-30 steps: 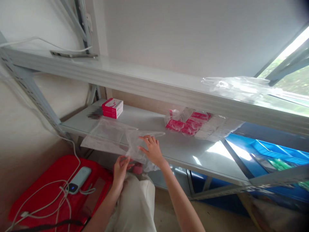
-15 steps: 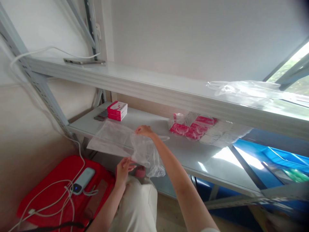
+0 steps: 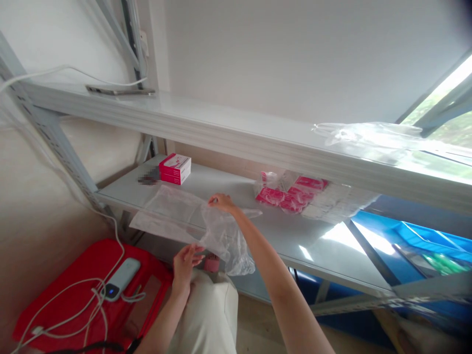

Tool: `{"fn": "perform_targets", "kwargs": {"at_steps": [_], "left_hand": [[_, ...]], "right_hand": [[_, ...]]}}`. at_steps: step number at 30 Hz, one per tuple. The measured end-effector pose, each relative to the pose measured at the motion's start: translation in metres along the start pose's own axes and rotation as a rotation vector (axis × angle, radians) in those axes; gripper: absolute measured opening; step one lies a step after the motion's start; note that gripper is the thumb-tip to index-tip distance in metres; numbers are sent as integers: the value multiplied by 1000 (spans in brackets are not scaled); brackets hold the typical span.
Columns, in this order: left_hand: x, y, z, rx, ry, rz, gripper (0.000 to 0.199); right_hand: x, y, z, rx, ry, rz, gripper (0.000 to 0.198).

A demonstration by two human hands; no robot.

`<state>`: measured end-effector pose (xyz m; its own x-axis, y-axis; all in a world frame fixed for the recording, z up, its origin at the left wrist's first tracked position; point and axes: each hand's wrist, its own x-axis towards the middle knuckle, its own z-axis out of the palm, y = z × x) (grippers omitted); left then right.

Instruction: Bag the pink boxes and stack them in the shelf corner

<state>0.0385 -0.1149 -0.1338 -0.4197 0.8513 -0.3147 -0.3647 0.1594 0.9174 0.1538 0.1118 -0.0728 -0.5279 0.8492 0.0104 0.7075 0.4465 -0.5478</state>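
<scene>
A clear plastic bag [image 3: 221, 233] hangs crumpled over the front edge of the lower shelf. My right hand [image 3: 221, 202] is closed in a pinch on its upper part. Below and to the left, my left hand [image 3: 186, 263] has its fingers apart, close to the lower edge of the bag. A flat clear plastic sheet or bag [image 3: 167, 209] lies on the shelf to the left and overhangs the edge. Behind it stand stacked pink and white boxes [image 3: 175, 168]. To the right lie pink packets in clear plastic [image 3: 291, 192].
An upper shelf [image 3: 221, 130] crosses above my hands, bearing a phone [image 3: 120, 91] and clear plastic bags [image 3: 368, 135]. At lower left, a red stool [image 3: 73, 280] carries a power bank [image 3: 123, 278] and white cables. Blue bins [image 3: 424, 236] stand at right.
My left hand's fingers have come away from the bag's edge and spread apart. My right hand keeps its pinch on the bag. The view has shifted slightly.
</scene>
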Motion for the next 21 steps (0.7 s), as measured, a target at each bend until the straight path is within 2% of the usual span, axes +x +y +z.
{"fn": "perform_targets", "kwargs": {"at_steps": [5,8,10,12,14,16,17,19,21], "left_hand": [[11,10,0,6,31,24,47],[11,17,-4,173,-58,22,59],[3,24,-6,339,-128,84,67],[-7,36,-7,513,-112,251,65],[-11,50,-5,658,-29,489,54],[-5,62,2,748,20,698,47],[1,65,6,788,-6,744,46],[15,65,13,866,-119,707,43],[26,60,17,915,-205,583,38]], "right_hand": [[-4,2,-1,10,90,-11,14],[-7,4,-9,63,142,-18,16],[-8,7,-14,126,149,-44,18],[-9,10,-17,213,135,-82,19],[-11,13,-18,300,122,-109,18],[-12,14,-18,357,125,-113,17],[-12,15,-18,373,133,-112,16],[-13,15,-18,397,160,-111,14],[-13,15,-18,423,189,-116,13]]}}
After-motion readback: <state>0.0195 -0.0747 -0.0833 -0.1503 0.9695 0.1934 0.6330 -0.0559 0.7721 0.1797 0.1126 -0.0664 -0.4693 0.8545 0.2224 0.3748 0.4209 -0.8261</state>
